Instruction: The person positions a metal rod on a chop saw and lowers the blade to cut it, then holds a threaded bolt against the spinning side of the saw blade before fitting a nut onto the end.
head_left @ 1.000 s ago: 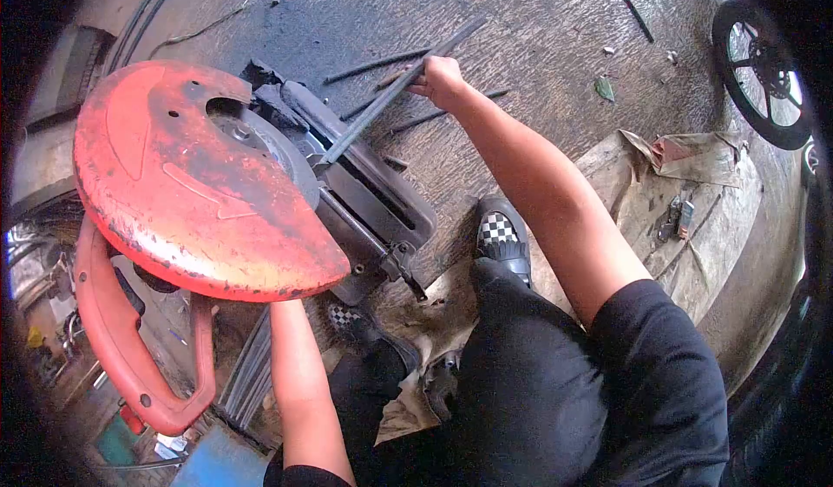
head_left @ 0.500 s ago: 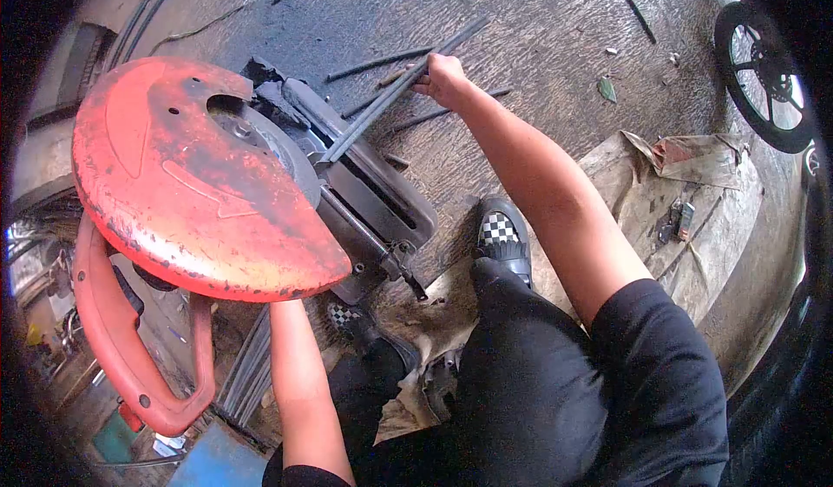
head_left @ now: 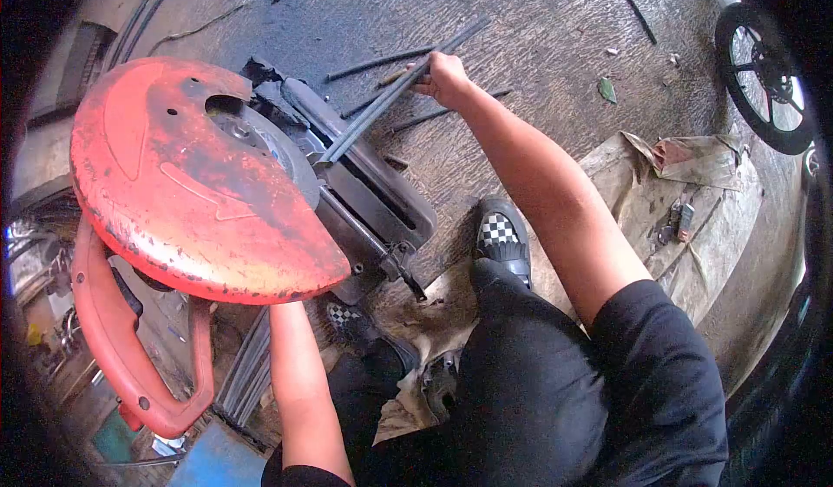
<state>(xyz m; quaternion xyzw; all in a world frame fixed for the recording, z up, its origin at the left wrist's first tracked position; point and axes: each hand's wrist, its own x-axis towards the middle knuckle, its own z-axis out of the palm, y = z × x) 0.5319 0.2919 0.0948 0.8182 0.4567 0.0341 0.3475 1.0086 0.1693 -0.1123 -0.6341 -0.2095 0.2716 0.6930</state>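
Note:
My right hand [head_left: 444, 78] is closed around a pair of long, thin metal rods [head_left: 382, 111], near their far end. Their near ends lie at the vise of a chop saw, beside the grey cutting disc [head_left: 298, 168]. A scuffed red blade guard [head_left: 208, 218] covers most of the disc, and the saw's red loop handle [head_left: 121, 348] is at the lower left. My left forearm reaches under the guard, which hides that hand and whatever it touches. The dark saw base [head_left: 390, 196] with its clamp screw [head_left: 395, 266] sits just ahead of my feet.
Several loose rods [head_left: 377, 64] lie on the floor around my right hand. More rods [head_left: 247, 366] are bundled at the lower left, near a blue surface [head_left: 221, 461]. A dirty cloth sheet [head_left: 694, 218] is spread at right, below a black spoked wheel [head_left: 764, 79].
The red guard and handle have shifted very slightly left and down. My right hand and the rods look almost unmoved.

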